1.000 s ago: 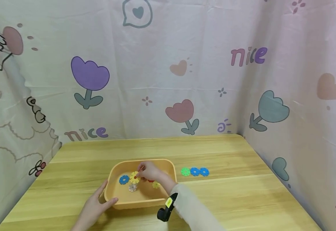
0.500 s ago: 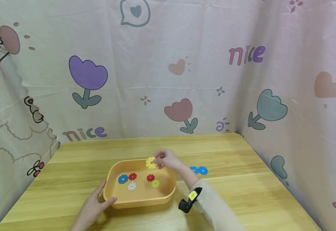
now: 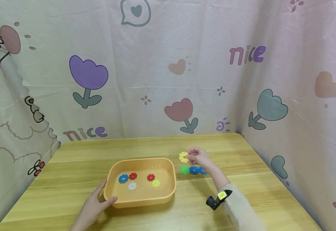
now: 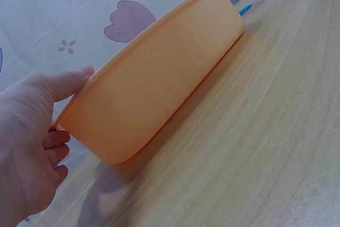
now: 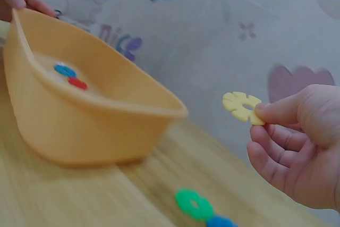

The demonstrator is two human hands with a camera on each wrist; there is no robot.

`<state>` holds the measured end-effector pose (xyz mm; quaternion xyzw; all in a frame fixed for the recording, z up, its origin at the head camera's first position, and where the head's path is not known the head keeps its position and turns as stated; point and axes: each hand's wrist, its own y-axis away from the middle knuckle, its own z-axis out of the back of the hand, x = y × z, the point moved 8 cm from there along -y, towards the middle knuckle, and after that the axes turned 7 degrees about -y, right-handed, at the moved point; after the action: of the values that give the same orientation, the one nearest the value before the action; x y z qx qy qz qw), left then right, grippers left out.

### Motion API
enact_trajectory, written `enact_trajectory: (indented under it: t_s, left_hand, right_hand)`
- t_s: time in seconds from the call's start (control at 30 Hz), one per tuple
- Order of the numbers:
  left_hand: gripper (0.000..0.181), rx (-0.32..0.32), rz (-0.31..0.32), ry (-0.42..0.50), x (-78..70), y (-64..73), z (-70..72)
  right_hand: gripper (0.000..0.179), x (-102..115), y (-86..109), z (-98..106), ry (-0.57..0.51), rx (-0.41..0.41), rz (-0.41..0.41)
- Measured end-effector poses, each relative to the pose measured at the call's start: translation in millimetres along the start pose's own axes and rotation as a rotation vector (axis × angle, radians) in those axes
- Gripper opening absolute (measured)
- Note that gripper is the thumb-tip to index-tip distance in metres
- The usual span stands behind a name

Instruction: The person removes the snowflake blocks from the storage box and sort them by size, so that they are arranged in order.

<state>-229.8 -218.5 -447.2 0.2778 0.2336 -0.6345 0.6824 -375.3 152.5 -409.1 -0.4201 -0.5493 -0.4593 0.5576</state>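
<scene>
The yellow disc [image 5: 237, 104] is in the air, to the right of the tub [image 3: 140, 202]. It looks like thin plastic, so it should be light, rather stiff, perhaps slippery, and not very fragile; its flat notched edge seems a good place to hold. There the right hand [image 3: 199, 157] pinches it, thumb closed against the fingers [image 5: 268, 163]. At the tub's left end, the left hand [image 3: 94, 204] grips the rim.

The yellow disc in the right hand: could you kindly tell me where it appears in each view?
Head: yellow disc, lower half, just right of centre, pinched by the right hand.
Left wrist: near the top, just right of centre, seen nearly edge-on.
Right wrist: right of centre, about mid-height.
Shared landmark: the orange tray.
</scene>
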Motion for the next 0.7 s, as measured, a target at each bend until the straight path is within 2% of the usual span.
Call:
enact_trajectory:
  t_s: [0.27,0.47,0.53,0.7]
  left_hand:
    - [0.091,-0.007,-0.017,0.024,-0.2,0.1,0.6]
    - [0.092,0.011,0.002,0.039,0.4,0.2,-0.8]
    - [0.092,0.017,0.011,0.04,1.0,0.2,-1.2]
    - [0.093,0.027,0.021,0.04,1.9,-0.8,-2.5]
  right_hand:
    - [0.023,-25,19.8,59,-0.002,-0.114,-0.042]
    - [0.023,-46,29.5,101,0.033,-0.257,-0.061]
    - [0.025,-51,34.1,110,0.048,-0.304,-0.085]
    - [0.025,-65,37.6,124,0.126,-0.335,-0.13]
